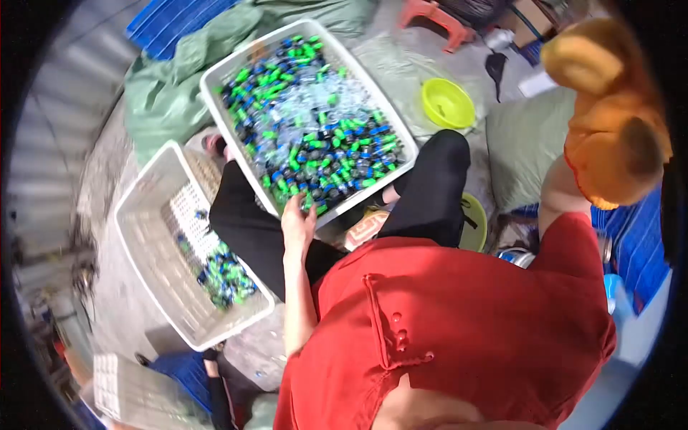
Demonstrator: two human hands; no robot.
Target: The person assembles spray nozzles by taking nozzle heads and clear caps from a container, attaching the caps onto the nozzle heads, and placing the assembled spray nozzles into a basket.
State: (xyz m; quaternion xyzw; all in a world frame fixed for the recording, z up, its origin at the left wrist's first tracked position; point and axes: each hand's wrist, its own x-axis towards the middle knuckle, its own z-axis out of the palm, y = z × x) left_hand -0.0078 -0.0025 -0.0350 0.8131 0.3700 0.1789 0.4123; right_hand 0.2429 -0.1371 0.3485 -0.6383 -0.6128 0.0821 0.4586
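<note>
Left fingers [292, 205] slightly parted, touching green piece [308, 201], white tub [381, 102]

A blurred, soft-looking orange shape [609, 136] hides your right hand. Your left hand [297, 221] is blurred beside green, blue and black pieces [337, 154] too small to identify. Your black-trousered right leg [430, 190] partly hides a round yellow-green basin [480, 233].

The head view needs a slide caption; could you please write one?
Left hand at the edge of a white tub of small green, blue and black pieces.
</note>
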